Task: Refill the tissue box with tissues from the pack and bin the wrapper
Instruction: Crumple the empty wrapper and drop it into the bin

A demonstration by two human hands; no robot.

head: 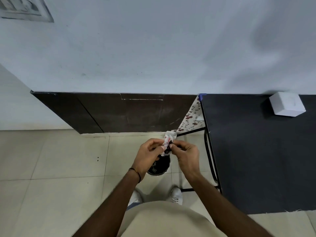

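Observation:
Both my hands hold a crumpled clear wrapper (pixel 168 141) with red and dark print, pinched between them. My left hand (pixel 147 154) grips its lower left side and my right hand (pixel 186 154) its right side. The wrapper hangs directly above a small round black bin (pixel 161 165) standing on the tiled floor; my left hand covers part of the bin. A white tissue box (pixel 286 106) sits on the dark table (pixel 256 151) at the far right, near the wall.
The table's black metal leg frame (pixel 211 158) runs close to my right wrist. A floral cloth (pixel 192 117) hangs beside the table's left end. A dark brown panel (pixel 111 112) lines the wall base. My shoes (pixel 176 195) stand on pale floor tiles.

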